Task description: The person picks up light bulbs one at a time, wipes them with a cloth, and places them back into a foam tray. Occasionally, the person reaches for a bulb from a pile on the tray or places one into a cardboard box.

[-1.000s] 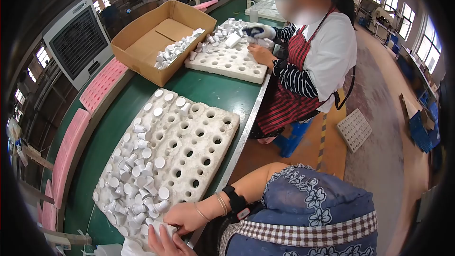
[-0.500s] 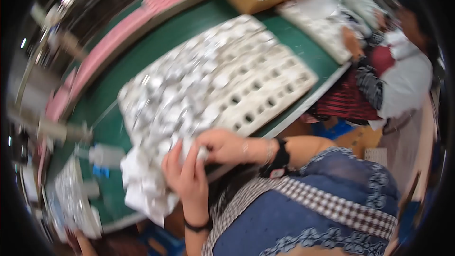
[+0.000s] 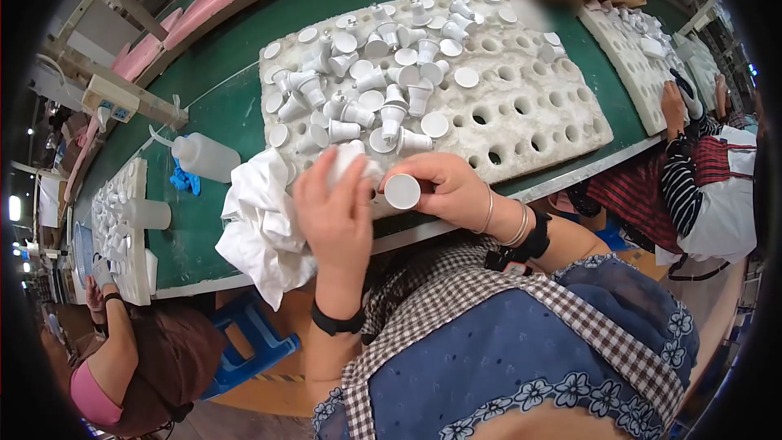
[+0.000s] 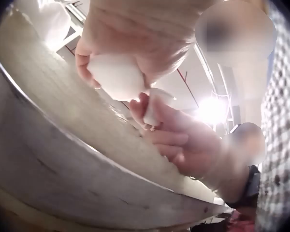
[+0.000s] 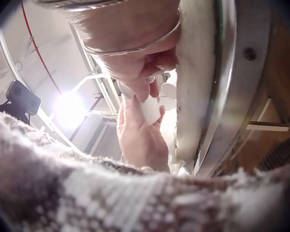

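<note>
In the head view my right hand (image 3: 446,187) pinches a small white cup-shaped piece (image 3: 401,191), its round flat end facing up toward the camera. Beside it, my left hand (image 3: 332,212) holds a smooth white block, perhaps a sponge (image 4: 117,77), which shows between the fingers and palm in the left wrist view. The two hands are close together at the front edge of a white foam board (image 3: 562,122) with rows of round holes. Many similar white pieces (image 3: 393,118) lie heaped on the board, several tipped on their sides.
A crumpled white cloth (image 3: 265,220) hangs over the table edge left of my hands. Behind it are a squeeze bottle (image 3: 205,156) and a blue item (image 3: 185,179) on the green table (image 3: 220,106). Other people work at boards on both sides; a blue stool (image 3: 252,342) stands below.
The head view has swung left and down, bringing the board, cloth and bottle nearer its middle. The white piece in my right hand now shows its round end; earlier the fingers largely hid it.
</note>
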`<state>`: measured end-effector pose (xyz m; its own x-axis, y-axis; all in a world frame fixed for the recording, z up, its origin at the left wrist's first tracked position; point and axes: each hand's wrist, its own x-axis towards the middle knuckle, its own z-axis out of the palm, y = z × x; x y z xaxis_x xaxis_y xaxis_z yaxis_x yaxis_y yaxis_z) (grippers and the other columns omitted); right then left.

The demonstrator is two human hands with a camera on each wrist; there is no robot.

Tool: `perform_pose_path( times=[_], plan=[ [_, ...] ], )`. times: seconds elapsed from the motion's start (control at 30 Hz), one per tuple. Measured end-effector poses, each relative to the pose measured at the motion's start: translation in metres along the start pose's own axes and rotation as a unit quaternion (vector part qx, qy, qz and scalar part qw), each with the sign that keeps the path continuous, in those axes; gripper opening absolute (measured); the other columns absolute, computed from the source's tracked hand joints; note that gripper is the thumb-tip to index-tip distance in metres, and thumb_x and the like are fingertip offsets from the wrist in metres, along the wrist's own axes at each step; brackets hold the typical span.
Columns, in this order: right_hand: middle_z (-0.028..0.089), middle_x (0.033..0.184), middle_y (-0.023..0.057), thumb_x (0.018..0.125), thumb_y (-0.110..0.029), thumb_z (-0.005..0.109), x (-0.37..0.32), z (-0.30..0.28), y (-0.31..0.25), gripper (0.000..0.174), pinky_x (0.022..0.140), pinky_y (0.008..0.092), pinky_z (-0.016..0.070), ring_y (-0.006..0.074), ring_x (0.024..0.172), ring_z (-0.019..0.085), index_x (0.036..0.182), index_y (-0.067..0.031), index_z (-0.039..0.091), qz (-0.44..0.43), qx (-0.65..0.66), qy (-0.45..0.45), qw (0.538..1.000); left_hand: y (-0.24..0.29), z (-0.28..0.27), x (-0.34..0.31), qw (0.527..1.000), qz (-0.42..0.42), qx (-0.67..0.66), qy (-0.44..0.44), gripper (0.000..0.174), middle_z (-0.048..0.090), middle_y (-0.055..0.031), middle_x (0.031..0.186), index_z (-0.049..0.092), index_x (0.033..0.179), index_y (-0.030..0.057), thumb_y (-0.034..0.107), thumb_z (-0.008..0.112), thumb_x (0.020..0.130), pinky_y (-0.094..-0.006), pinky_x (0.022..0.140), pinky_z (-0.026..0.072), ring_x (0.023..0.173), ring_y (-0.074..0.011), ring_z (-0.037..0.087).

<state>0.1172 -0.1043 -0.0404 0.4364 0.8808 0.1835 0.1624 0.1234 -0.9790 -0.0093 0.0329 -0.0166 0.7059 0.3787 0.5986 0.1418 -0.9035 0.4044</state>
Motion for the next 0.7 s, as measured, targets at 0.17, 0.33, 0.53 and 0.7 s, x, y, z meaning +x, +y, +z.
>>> perform_pose_path(
  times=[0.17,0.33,0.53,0.7],
  plan=[
    [0.063,0.093,0.0056,0.077,0.003,0.067,0.0,-0.002,-0.01,0.032,0.072,0.0253,0.0495,0.0118,0.079,0.059,0.108,-0.0033,0.066,-0.023,-0.046,0.007,0.999,0.016,-0.008,-0.003,0.994,-0.041,-0.078,0.056,0.022,0.058,-0.0159,0.119,0.071,0.106,0.009,0.015,0.065,0.086,-0.0389,0.094,0.0409,0.109,-0.0322,0.052],
    [0.064,0.088,0.005,0.077,0.002,0.068,-0.001,-0.001,-0.004,0.032,0.069,0.0257,0.0492,0.0119,0.075,0.058,0.108,-0.0043,0.066,-0.05,-0.13,0.019,0.99,0.018,0.0,-0.004,0.998,0.066,-0.024,-0.004,0.027,0.058,-0.0127,0.12,0.071,0.105,0.0129,0.013,0.071,0.078,-0.0404,0.09,0.0418,0.104,-0.0322,0.052],
    [0.063,0.084,0.0071,0.076,-0.001,0.069,0.001,0.002,-0.005,0.032,0.063,0.0273,0.0473,0.0153,0.071,0.058,0.107,-0.0047,0.066,-0.037,-0.06,0.046,0.996,0.003,-0.006,-0.007,0.988,-0.109,-0.099,0.053,0.023,0.058,-0.0159,0.12,0.07,0.108,0.0049,0.011,0.063,0.087,-0.04,0.095,0.0406,0.111,-0.0297,0.053],
    [0.063,0.084,0.0068,0.075,0.001,0.067,0.003,-0.003,0.003,0.032,0.064,0.0265,0.0477,0.0135,0.072,0.058,0.107,-0.0038,0.066,-0.088,-0.122,0.02,0.988,0.036,-0.002,-0.002,0.994,0.088,-0.054,-0.018,0.024,0.059,-0.0147,0.12,0.072,0.103,0.0123,0.016,0.071,0.08,-0.0433,0.091,0.0417,0.106,-0.0323,0.054]
  ],
)
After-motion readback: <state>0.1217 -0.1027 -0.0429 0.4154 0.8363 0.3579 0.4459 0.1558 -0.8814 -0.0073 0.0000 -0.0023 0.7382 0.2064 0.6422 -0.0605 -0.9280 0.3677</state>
